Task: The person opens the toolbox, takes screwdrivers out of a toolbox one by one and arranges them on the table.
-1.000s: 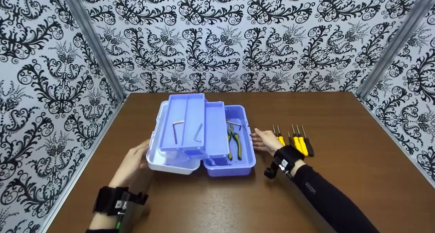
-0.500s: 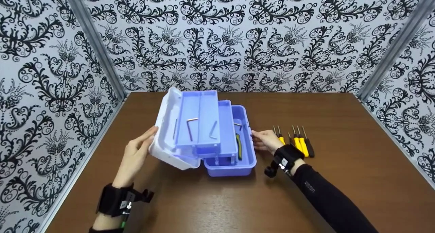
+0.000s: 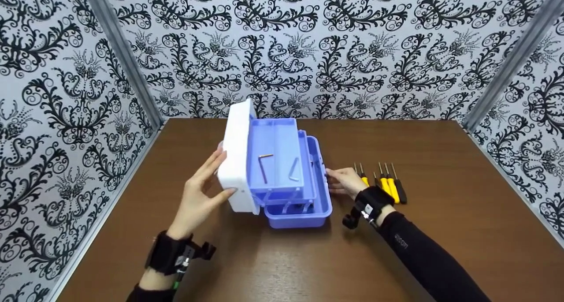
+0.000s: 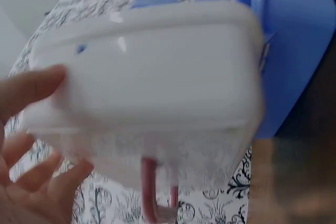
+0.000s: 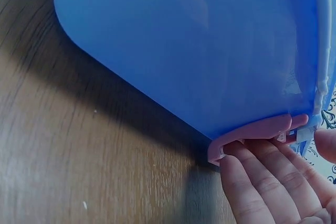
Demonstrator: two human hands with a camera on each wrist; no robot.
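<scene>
The blue toolbox (image 3: 304, 209) sits in the middle of the frame on the brown table (image 3: 440, 249). The left hand (image 3: 200, 198) presses spread fingers against the white lid (image 3: 235, 156), which stands almost upright. The right hand (image 3: 346, 182) rests flat fingers on the box's right wall. Yellow screwdrivers (image 3: 385, 185) lie just right of it.

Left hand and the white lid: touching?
Touching. The head view shows the left hand with fingers and thumb pressed against the white lid.
</scene>
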